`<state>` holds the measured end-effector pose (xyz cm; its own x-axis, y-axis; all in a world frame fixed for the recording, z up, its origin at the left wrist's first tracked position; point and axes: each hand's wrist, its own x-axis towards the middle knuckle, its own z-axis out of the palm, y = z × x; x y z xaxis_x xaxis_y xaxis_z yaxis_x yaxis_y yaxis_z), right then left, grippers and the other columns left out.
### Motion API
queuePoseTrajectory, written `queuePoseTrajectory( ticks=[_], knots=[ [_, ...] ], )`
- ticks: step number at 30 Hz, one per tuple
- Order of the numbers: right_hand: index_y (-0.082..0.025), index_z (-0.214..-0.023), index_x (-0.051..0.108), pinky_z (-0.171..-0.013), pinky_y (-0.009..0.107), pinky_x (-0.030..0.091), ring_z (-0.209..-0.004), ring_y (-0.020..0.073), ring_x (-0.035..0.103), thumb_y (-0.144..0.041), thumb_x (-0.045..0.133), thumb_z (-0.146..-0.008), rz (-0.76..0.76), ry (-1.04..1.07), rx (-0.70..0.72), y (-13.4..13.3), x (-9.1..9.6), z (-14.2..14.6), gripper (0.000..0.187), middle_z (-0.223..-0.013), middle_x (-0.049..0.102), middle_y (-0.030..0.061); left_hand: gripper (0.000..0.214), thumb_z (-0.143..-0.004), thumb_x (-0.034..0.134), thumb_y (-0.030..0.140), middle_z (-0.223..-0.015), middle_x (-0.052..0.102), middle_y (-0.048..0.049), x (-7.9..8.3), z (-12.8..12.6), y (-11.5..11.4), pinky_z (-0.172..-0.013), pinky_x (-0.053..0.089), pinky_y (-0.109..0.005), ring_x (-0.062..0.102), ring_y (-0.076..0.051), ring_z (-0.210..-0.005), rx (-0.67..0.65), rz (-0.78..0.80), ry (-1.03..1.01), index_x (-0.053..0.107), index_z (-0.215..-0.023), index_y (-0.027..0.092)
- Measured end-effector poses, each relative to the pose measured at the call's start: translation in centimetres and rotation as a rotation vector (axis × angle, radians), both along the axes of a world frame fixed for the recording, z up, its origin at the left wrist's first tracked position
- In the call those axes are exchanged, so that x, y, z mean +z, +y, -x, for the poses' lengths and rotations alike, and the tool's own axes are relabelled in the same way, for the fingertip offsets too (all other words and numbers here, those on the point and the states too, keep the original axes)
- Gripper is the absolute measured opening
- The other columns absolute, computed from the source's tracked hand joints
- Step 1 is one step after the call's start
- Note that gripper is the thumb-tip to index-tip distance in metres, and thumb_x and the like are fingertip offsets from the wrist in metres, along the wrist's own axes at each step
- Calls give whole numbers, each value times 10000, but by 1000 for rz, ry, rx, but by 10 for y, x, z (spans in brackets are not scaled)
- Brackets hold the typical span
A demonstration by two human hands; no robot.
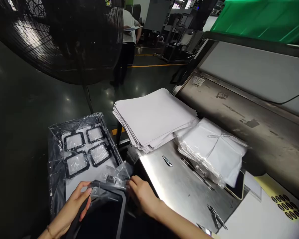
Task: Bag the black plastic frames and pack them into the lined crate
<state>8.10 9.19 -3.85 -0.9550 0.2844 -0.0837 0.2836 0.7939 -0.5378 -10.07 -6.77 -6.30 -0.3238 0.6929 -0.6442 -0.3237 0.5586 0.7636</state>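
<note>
My left hand (77, 201) is closed around the edge of a black rectangular frame (123, 209), thumb on top. The frame is tilted toward me, and its lower part runs out of view. Clear plastic bag (123, 172) material bunches at the frame's upper right corner and also lies over its upper edge. My right hand (142, 196) pinches the bag there, its fingertips partly hidden. Just beyond my hands, a box lined with dark plastic (56, 179) holds several smaller black frames (99, 154) on white sheets.
On the metal table (169, 186) at right lie stacked white sheets (151, 116), a bundle of plastic bags (214, 146), nail clippers (167, 160), tweezers (215, 215), a phone (236, 187) and yellow label sheet (266, 184). A large fan (64, 43) stands ahead; a person (128, 36) is beyond.
</note>
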Motion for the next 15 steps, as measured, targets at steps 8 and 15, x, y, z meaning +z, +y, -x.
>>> queuePoseTrajectory(
  ticks=[8, 15],
  knots=[
    [-149, -899, 580, -506, 174, 397, -557, 107, 485, -207, 309, -825, 363, 255, 164, -58, -8, 21, 287, -696, 549, 47, 394, -666, 448, 601, -417, 527, 63, -14, 13, -9, -317, 273, -177, 454, -110, -308, 1, 144, -42, 331, -737, 231],
    [-151, -938, 617, -590, 173, 425, -586, 104, 508, -177, 357, -814, 555, 207, 42, -48, 14, 57, 288, -670, 562, 36, 558, -543, 464, 706, -471, 582, -26, -42, 26, -45, -268, 220, -136, 467, -85, -299, -70, 284, 45, 498, -641, 157]
  ],
)
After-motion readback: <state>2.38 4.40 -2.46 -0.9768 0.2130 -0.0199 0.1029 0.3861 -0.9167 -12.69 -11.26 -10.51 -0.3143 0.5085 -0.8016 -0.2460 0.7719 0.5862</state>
